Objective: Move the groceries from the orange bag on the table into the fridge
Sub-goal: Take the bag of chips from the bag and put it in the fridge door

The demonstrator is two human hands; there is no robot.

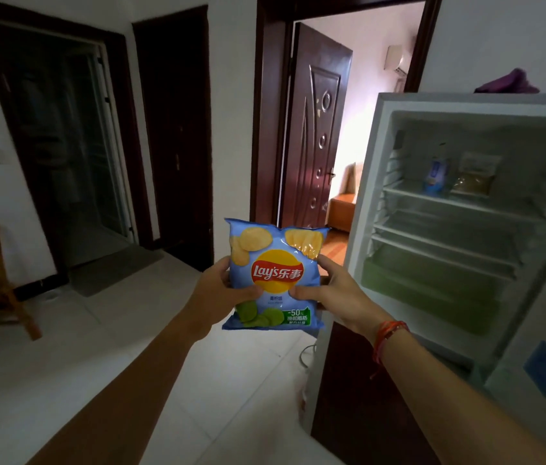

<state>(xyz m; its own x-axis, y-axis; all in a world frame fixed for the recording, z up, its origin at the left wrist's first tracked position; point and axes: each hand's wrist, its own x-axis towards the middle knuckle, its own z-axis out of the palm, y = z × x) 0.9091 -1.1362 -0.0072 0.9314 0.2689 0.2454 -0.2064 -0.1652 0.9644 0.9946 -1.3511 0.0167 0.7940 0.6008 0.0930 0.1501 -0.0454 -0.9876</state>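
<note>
– While the chip bag [275, 275] was held out before the open fridge [370, 182], how was it gripped?

– It was pinched from both sides. The left hand [228, 283] was curled round its left edge and the right hand [328, 290] round its right edge, with the thumbs laid on the front. The bag was kept upright in the air, just left of the fridge opening and not yet inside.

– Where could it best be set?

– The top shelf [459, 204] was judged a likely place. A blue packet [436, 177] and a brown packet [474, 179] were stood on it toward the back. The shelf beneath might serve as well.

– What care was called for?

– The puffed bag was best squeezed only lightly, so that no chips were crushed. It needed to be swung right, past the fridge wall, and neither hand loosened until it was rested flat on a shelf. Neither the orange bag nor the desk was seen.
</note>
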